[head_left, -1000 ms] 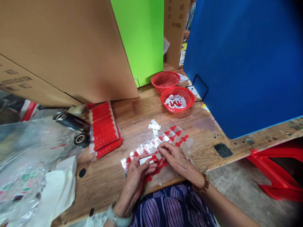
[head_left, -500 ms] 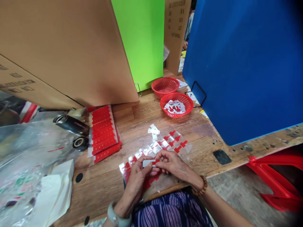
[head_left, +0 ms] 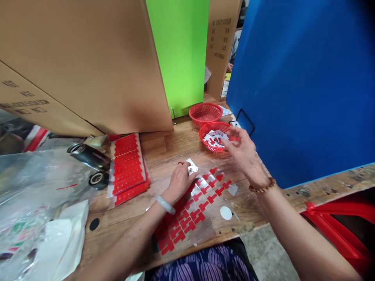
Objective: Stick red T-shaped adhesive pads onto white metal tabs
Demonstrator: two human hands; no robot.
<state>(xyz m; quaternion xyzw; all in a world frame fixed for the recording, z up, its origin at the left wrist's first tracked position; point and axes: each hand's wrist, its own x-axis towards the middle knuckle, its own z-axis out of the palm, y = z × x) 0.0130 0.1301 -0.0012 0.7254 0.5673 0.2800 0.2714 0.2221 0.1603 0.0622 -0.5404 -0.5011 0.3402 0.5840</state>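
Note:
My left hand (head_left: pixel 182 179) reaches over the table, its thumb and fingertips closed at the small white card strips (head_left: pixel 192 166). Part of the strips is hidden by the fingers. My right hand (head_left: pixel 244 156) is above the right side of the front red basket (head_left: pixel 205 145), thumb and fingers apart, with nothing visible between them. Inside that basket lies a heap of white card strips (head_left: pixel 211 136), some with red pieces on them. Below my hands, a clear sheet with rows of red T-shaped stickers (head_left: pixel 189 222) lies near the table edge.
A second red basket (head_left: pixel 202 111) stands behind. At left are stacked red sticker sheets (head_left: pixel 127 164), a dark flask (head_left: pixel 89 156), its lid (head_left: pixel 98 179) and plastic bags (head_left: pixel 26 230). Cardboard (head_left: pixel 88 70), green (head_left: pixel 181 58) and blue (head_left: pixel 295 89) panels rise around the table.
My hands have parted. The right one went forward to the basket, and the strip with red that they held between them is gone from view. The left moved forward to the loose strips.

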